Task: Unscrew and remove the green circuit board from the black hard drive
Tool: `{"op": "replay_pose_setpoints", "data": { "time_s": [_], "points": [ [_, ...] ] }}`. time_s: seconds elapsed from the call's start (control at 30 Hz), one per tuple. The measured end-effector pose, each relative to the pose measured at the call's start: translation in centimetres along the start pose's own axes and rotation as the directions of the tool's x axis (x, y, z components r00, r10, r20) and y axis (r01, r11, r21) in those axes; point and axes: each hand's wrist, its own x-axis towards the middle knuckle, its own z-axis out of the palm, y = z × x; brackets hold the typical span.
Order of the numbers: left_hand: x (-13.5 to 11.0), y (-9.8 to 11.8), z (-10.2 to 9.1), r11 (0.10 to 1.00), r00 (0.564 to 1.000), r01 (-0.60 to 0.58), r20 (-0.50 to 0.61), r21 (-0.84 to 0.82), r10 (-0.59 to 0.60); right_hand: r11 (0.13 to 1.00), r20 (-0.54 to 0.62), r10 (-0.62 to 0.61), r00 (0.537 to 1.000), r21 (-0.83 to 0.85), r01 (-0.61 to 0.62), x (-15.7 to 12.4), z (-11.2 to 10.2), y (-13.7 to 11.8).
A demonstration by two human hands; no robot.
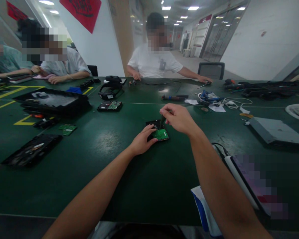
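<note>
A hard drive [161, 134] with a green circuit board lies flat on the dark green table before me. My left hand [143, 140] grips its near left side, with the fingers over the top and the thumb along the near edge. My right hand [177, 119] is closed around the top of a slim dark screwdriver [161, 123]. The screwdriver stands nearly upright, its lower end at the board. Whether the tip sits in a screw is too small to tell.
Another hard drive [110, 106] lies farther back on the left, near a black tray [53, 99] and a loose green circuit board [67, 129]. To the right are a grey metal box [280, 132] and a phone [256, 186]. A person [158, 59] sits across the table.
</note>
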Motion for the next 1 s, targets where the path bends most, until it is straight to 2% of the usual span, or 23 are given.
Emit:
{"op": "replay_pose_setpoints", "data": {
  "time_s": [0.17,0.33,0.5,0.7,0.9,1.0],
  "points": [
    [0.05,-0.26,0.14,1.0,1.0,-0.014,-0.001,-0.003,0.014,0.994,0.039,0.035,0.999,0.105,-0.039,0.19,0.2,0.64],
    [0.0,-0.05,0.04,1.0,1.0,-0.004,-0.006,-0.003,0.004,0.997,-0.046,-0.037,0.998,-0.069,0.033,0.18,-0.02,0.44],
    [-0.04,0.27,-0.26,1.0,1.0,0.019,0.005,-0.007,-0.019,0.993,-0.115,0.027,0.993,-0.114,-0.04,0.1,-0.04,0.17],
    [-0.01,0.22,-0.3,1.0,1.0,0.024,0.008,-0.009,-0.024,0.999,-0.036,0.009,0.999,-0.03,-0.01,0.13,0.05,0.29],
    [-0.02,-0.01,-0.07,1.0,1.0,0.0,-0.002,-0.008,0.0,0.984,0.031,0.088,0.996,0.153,-0.092,0.16,0.07,0.49],
    [-0.04,0.03,-0.15,1.0,1.0,0.008,-0.001,-0.009,-0.008,0.991,0.023,0.063,0.998,0.113,-0.065,0.21,-0.06,0.59]
  ]
}}
